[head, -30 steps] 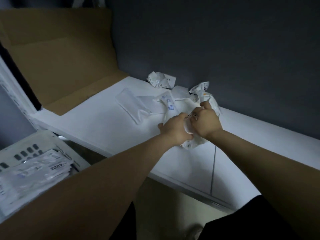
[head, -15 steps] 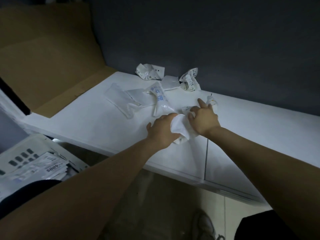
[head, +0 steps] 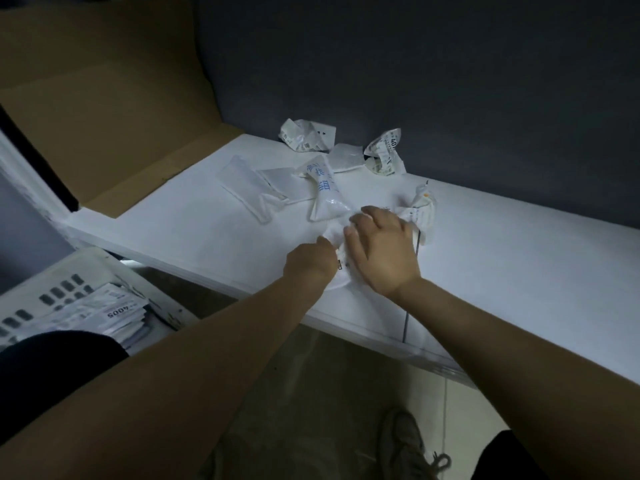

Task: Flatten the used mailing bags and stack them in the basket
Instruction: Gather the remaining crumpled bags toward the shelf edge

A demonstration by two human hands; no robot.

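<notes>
Well, the basket (head: 41,285) waits far left of the left hand (head: 308,261), which pinches the bag (head: 332,234) by its near edge; the right hand (head: 381,251), palm down, presses it onto the worktop (head: 519,271). Best anchor firmly and sweep outward, chasing air out.

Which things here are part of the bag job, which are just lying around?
Job: crumpled white plastic mailing bag, gripped by left hand, pressed by right hand; loose white mailing bags behind it; white slotted plastic basket holding flattened bag stack.
Lying about: brown cardboard sheet; grey laced sneaker.
</notes>
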